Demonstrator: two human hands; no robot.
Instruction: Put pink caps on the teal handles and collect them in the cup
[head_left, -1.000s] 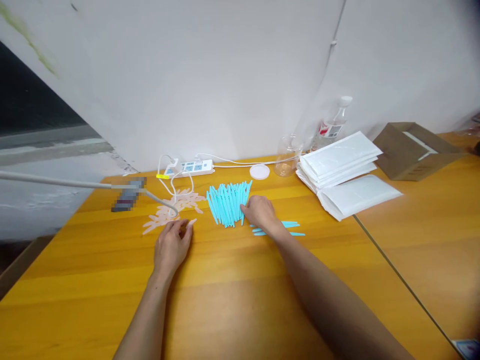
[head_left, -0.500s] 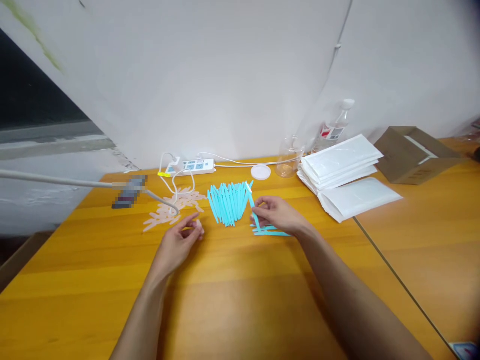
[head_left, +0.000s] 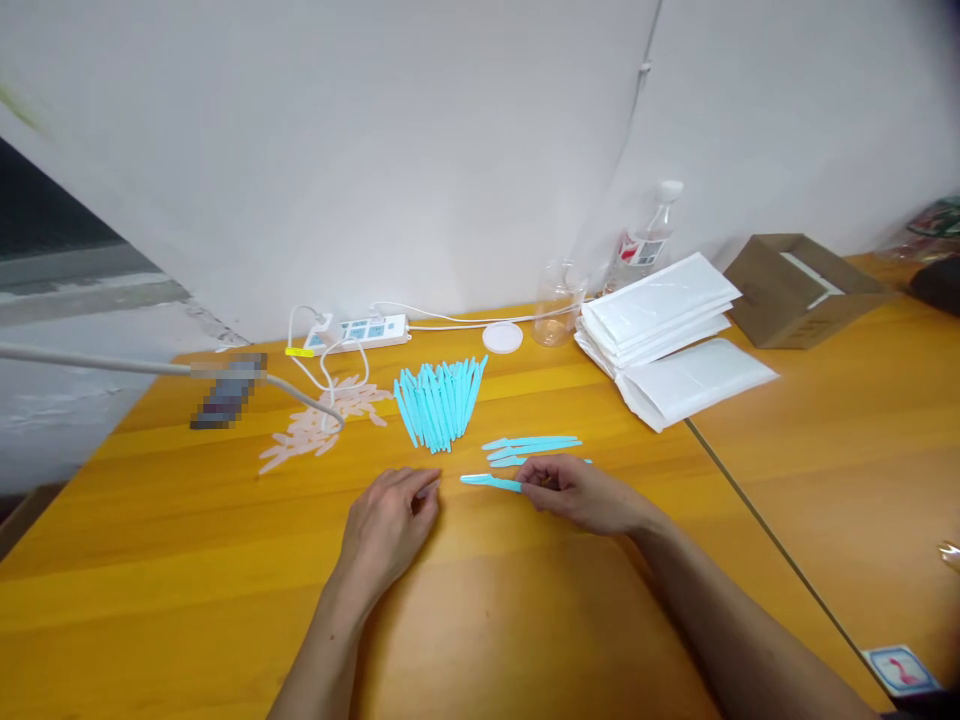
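Observation:
My right hand [head_left: 570,492] pinches a light-blue eyebrow razor [head_left: 487,481] by its handle, its blade end pointing left, just above the wooden table. Beside that hand, several more blue razors [head_left: 532,442] lie side by side, partly covered by the fingers. My left hand [head_left: 390,520] is closed, thumb and forefinger round a small pale piece [head_left: 429,490] that looks like a blade cap; the fingers mostly hide it. Farther back lies a fanned pile of blue razors [head_left: 439,405]. To its left is a loose heap of pale pink caps [head_left: 322,420].
A white power strip [head_left: 367,332] with cables lies by the wall. A round lid [head_left: 502,338], a clear jar [head_left: 556,312] and a bottle [head_left: 641,250] are at the back. White padded envelopes [head_left: 690,385] and a cardboard box [head_left: 795,290] are on the right. A blurred phone-like object [head_left: 229,392] lies left.
My right hand has moved down toward me and turned its razor from upright to nearly level, pointing left. My left hand has moved right, closer to the razor. The view has shifted slightly.

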